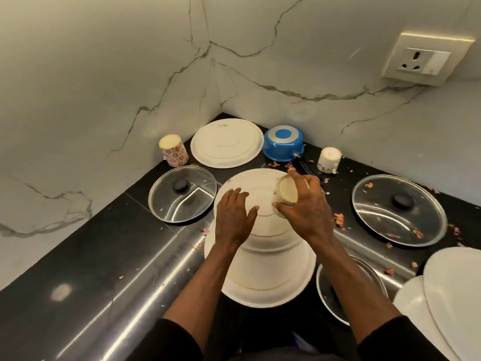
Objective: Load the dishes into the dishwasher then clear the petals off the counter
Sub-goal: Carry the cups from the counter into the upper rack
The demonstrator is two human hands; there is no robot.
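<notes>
A stack of white plates [268, 230], bottoms up, is in the middle, over the steel counter edge. My left hand [234, 212] rests flat on the top plate with fingers spread. My right hand [303, 207] grips a cream cup [286, 192] lying on its side on that plate. Another white plate [226, 143] lies upside down at the back corner. A blue saucepan [283, 143] sits upside down beside it. Two cups stand inverted: a red-flowered cup [173, 150] at the left and a white cup [329, 160] at the right. Pink petals [339, 219] are scattered over the black counter [109, 230].
Two glass lids with black knobs lie on the counter, a left lid [182, 194] and a right lid [399, 209]. A third lid [335, 290] sits lower right, partly under my arm. White plates [447, 290] stick in at the right edge. Marble walls meet behind; a wall socket [426, 58] is upper right.
</notes>
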